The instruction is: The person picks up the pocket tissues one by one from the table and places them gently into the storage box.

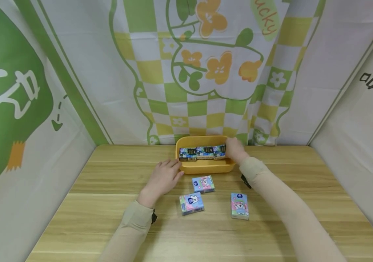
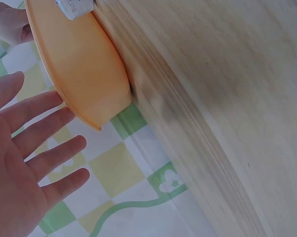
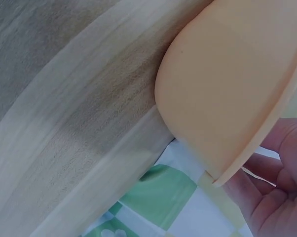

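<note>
A yellow plastic basket (image 1: 206, 169) stands at the table's back edge. Inside lie three dark blue printed tissue packs (image 1: 204, 153) in a row, the rightmost slightly tilted. My left hand (image 1: 163, 179) has its fingers extended, fingertips right at the basket's front left corner; the left wrist view shows the spread fingers (image 2: 45, 116) beside the rim. Over the basket's right end, my right hand (image 1: 235, 150) reaches in at the rightmost pack. Its fingers (image 3: 244, 192) bend over behind the rim, fingertips hidden, so I cannot tell whether they grip the pack.
Three light blue and pink tissue packs with cartoon bears lie before the basket: one close to its front (image 1: 203, 184), one nearer me (image 1: 191, 203) and one to the right (image 1: 240, 206). Behind the wooden table (image 1: 108, 203) hangs a green and yellow checked curtain (image 1: 203, 109).
</note>
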The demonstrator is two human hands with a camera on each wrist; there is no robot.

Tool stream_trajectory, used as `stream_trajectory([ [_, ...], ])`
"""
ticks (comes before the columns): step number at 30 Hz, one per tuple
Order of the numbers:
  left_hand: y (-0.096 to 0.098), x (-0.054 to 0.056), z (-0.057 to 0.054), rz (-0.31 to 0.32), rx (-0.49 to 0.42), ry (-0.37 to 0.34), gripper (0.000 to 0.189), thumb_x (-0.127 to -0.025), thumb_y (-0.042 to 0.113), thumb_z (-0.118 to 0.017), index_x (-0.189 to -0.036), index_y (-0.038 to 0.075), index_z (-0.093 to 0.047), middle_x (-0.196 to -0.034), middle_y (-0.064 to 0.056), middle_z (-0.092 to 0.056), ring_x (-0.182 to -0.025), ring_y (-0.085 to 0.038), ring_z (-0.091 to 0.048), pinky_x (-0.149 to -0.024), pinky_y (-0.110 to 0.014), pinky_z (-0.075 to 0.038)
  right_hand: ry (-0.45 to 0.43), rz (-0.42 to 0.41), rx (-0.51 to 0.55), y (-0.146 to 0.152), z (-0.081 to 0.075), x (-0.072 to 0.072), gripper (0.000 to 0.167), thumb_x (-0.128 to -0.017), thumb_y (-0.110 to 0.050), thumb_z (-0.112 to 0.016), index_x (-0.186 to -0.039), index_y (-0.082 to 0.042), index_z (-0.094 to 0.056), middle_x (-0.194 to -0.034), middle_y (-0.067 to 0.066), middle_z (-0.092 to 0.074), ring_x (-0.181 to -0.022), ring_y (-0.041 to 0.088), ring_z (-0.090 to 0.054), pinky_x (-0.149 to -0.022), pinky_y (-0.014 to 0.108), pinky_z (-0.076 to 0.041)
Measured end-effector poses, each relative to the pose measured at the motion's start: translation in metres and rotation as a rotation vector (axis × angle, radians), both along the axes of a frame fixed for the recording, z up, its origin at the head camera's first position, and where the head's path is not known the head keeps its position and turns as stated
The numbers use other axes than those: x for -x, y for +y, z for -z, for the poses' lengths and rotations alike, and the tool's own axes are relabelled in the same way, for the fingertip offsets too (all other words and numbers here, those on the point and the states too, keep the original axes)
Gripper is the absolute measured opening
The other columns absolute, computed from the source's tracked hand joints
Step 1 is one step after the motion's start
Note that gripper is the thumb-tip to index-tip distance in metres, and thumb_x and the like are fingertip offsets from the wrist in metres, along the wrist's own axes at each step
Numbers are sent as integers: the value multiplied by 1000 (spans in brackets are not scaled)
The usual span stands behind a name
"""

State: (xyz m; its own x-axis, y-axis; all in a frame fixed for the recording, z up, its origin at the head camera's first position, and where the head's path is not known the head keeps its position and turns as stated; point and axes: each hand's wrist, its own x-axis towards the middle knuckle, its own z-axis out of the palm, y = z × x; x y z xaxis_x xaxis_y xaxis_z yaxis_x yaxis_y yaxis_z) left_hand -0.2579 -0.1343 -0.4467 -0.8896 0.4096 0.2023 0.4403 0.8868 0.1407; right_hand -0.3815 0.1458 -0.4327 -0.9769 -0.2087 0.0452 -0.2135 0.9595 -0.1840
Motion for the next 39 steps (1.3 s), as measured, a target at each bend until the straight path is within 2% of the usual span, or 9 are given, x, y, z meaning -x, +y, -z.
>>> stream_trajectory([
  [6, -1, 1, 1, 3, -2, 9, 45, -99, 35, -48, -133, 7, -55, -140, -11, -51, -128, -39, -46, -106, -58, -36, 3, -5, -39, 1, 1, 2, 27, -68, -8, -80, -89, 4, -67, -90, 21, -69, -79, 32, -66, -68, 42, -57],
  [12, 0, 0, 0, 2, -2, 9, 45, -98, 35, -49, -133, 8, -54, -141, -11, -51, -128, -39, -46, -107, -57, -36, 28, -16, -90, -1, 0, 0, 23, -71, -8, -76, -88, 4, -66, -89, 21, -69, -79, 34, -66, -69, 43, -57],
  [19, 1, -1, -1, -5, 4, -10, 45, -99, 35, -49, -134, 8, -53, -142, -11, -50, -129, -39, -45, -108, -57, -34, 53, -8, -124, -3, 2, -1, 35, -66, -21, -86, -85, 1, -67, -88, 19, -70, -79, 34, -67, -70, 45, -57],
  [28, 1, -2, -2, -6, -1, -19, 44, -99, 34, -48, -134, 8, -53, -142, -11, -49, -130, -39, -45, -108, -58, -34, 69, -33, -166, -3, 5, -1, 32, -70, -19, -83, -88, 2, -67, -87, 20, -69, -77, 35, -67, -65, 45, -58],
  [39, 0, -1, 0, -5, 0, -24, 46, -99, 36, -47, -135, 9, -52, -143, -11, -48, -130, -39, -43, -108, -57, -34, 86, -28, -165, -4, 7, 1, 30, -71, -20, -82, -89, 1, -69, -90, 21, -69, -79, 38, -66, -63, 48, -57],
])
